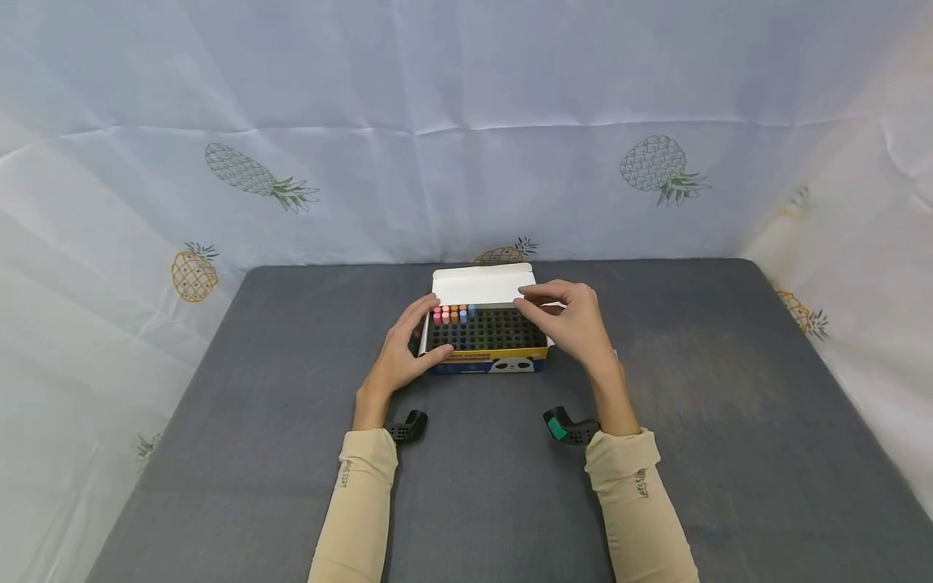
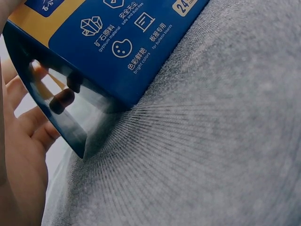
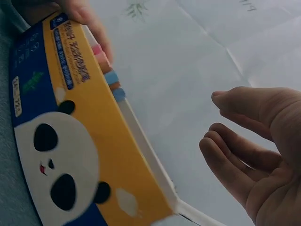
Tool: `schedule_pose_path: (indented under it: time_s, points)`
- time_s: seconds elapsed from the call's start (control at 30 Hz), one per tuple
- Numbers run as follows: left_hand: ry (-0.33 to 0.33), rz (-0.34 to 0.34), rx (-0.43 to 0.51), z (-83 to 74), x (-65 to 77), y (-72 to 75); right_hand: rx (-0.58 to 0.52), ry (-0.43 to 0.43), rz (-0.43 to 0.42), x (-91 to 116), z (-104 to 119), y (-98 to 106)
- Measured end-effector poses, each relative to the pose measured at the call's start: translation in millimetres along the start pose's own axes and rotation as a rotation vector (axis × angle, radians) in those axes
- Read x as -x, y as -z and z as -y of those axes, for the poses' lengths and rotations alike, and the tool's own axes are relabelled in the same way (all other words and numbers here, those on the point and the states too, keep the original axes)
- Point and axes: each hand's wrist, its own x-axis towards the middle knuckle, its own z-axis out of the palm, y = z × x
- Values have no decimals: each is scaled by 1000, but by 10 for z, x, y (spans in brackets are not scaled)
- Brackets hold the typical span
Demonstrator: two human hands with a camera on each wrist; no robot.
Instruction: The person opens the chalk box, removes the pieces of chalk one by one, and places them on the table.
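Note:
An open chalk box (image 1: 484, 362), blue and yellow with a panda face, stands on the table with its white lid (image 1: 481, 287) raised at the back. Inside, a dark grid of holes (image 1: 503, 330) carries several pink, orange and blue chalk sticks (image 1: 450, 314) at its back left. My left hand (image 1: 399, 350) grips the box's left end, thumb at the front edge and fingers near the back corner. Over the box's right half hovers my right hand (image 1: 570, 319), thumb and fingers apart. The right wrist view shows nothing between those fingertips (image 3: 218, 96).
A grey cloth-covered table (image 1: 291, 453) spreads around the box. Behind it hangs a pale curtain (image 1: 452, 194) printed with pineapples. Black wrist mounts (image 1: 410, 426) stick out inward from both sleeves. A side flap (image 2: 56, 99) juts from the box's left end.

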Motion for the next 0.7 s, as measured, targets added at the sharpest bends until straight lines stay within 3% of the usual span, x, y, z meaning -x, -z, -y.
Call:
schedule_pose_path:
  time_s: [0.3, 0.7]
  points:
    - [-1, 3, -3, -8, 0, -4, 11, 33, 6, -102, -93, -296]
    - [-8, 1, 7, -10, -1, 8, 63, 33, -9, -179, -128, -532]
